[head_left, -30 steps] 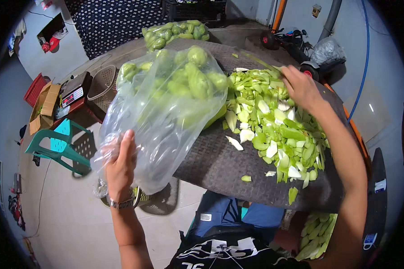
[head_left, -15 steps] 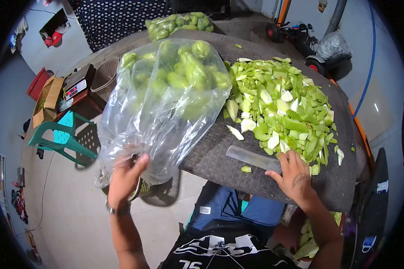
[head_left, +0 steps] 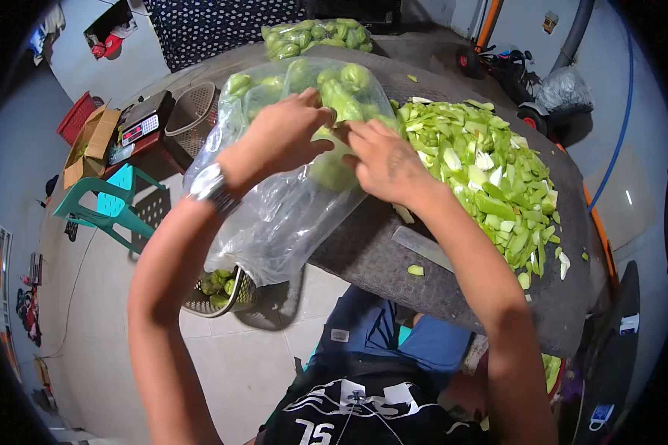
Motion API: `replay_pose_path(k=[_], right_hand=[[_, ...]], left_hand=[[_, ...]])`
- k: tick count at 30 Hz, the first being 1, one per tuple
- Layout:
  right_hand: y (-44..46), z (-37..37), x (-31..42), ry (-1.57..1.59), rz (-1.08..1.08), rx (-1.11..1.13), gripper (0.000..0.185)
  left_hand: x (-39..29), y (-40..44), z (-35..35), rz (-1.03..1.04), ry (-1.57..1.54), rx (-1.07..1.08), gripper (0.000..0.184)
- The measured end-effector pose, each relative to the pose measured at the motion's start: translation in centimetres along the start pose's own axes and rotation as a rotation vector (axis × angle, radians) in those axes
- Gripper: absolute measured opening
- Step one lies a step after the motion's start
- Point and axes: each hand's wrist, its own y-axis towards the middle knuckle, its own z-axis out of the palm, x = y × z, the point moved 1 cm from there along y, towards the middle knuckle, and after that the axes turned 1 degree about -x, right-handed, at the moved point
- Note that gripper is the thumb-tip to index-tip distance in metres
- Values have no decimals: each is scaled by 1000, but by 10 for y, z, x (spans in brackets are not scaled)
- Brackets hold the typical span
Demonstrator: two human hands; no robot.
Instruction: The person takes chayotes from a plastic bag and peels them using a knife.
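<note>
A large clear plastic bag (head_left: 274, 230) full of green chayotes (head_left: 355, 76) lies on the dark woven tabletop (head_left: 352, 241). Both hands are over the bag's upper part, their fingertips close together. My left hand (head_left: 286, 133), wearing a wristwatch, has bent fingers and its thumb apart from them. My right hand (head_left: 388, 165) reaches in from the other side, also with thumb and fingers apart. Whether the fingertips pinch any plastic is hard to see. Beneath my right forearm lies a wide-bladed knife (head_left: 423, 247), partly hidden. A heap of cut chayote pieces (head_left: 490, 185) is to its right.
Another bag of chayotes (head_left: 315, 37) sits at the table's far edge. Below the table's left side stands a basket of chayotes (head_left: 215, 297). A green plastic chair (head_left: 115, 196), a cardboard box (head_left: 89, 148) and a scale (head_left: 141, 130) are farther left.
My left hand has left the bag's gathered near end and moved up over the chayotes. My right hand has come off the knife and joined it on the bag.
</note>
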Motion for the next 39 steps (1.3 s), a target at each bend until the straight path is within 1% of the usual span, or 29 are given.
replay_pose_path(k=[2, 3, 6, 7, 8, 9, 11, 12, 14, 15, 17, 18, 19, 22, 23, 26, 27, 28, 30, 32, 33, 34, 35, 36, 37, 38, 39], right_hand=[[9, 19, -12, -120, -13, 94, 26], [10, 17, -14, -124, -24, 104, 24], [5, 10, -18, -87, -16, 129, 22], [1, 3, -19, -48, 2, 129, 22], [-3, -3, -21, -8, 22, 131, 22], [-6, -6, -26, -9, 64, 52, 23], [-13, -13, -37, 29, 197, 68, 24], [-14, -18, -40, 48, 264, 73, 24], [-24, -19, -35, 66, 330, 76, 27], [-31, -15, -35, 79, 361, 60, 27], [-39, -14, -34, 81, 404, 48, 27], [-44, -12, -33, 61, 384, 23, 26], [-49, -9, -31, 44, 363, 0, 25], [-60, -7, -25, 32, 345, -37, 26], [-63, -8, -25, 31, 348, -46, 26], [-57, -18, -16, 260, 468, 76, 33], [-50, -16, -25, 233, 399, -63, 38], [-32, -26, -25, 197, 381, -158, 35], [8, -23, -33, 325, 479, -217, 32], [47, -11, -32, 223, 717, 119, 39], [59, -5, -28, 97, 701, 155, 46], [68, 2, -24, -28, 685, 192, 55], [72, 8, -20, -150, 670, 233, 64], [74, 18, -19, -156, 710, 247, 71], [77, 28, -21, -168, 747, 253, 77], [80, 35, -23, -180, 788, 260, 84], [82, 36, -24, -150, 798, 306, 95]], left_hand=[[16, 9, 29, -178, 114, 160, 33], [22, 15, 39, -264, 167, 238, 36], [28, 32, 52, -223, 172, 296, 39], [28, 35, 50, -191, 204, 213, 35], [30, 39, 48, -160, 223, 167, 35], [31, 43, 43, -130, 237, 125, 36], [41, 48, 47, -92, 224, 6, 37], [52, 48, 51, -111, 240, -13, 33], [71, 46, 56, -152, 271, -49, 27], [76, 47, 52, -213, 279, 5, 25], [95, 43, 57, -256, 280, -43, 32], [102, 42, 58, -280, 279, -62, 36], [109, 44, 61, -328, 310, 2, 33], [121, 45, 65, -322, 299, -48, 28], [123, 46, 68, -314, 307, -19, 28], [120, 42, 83, -230, 234, 85, 26], [83, 45, 60, -356, 120, 150, 28], [62, 41, 49, -272, 174, 91, 33], [20, 30, 29, -46, 133, -49, 42], [-15, 14, 10, 24, 81, 85, 51], [-20, 1, 9, 31, 25, 210, 54], [-28, -12, 6, -32, -14, 282, 54], [-31, -24, 11, -31, -15, 294, 56], [-30, -39, 22, -31, -15, 304, 58], [-28, -54, 33, -22, 92, 298, 57], [-26, -63, 43, -29, 113, 265, 56], [-27, -68, 49, -34, 129, 236, 56]])
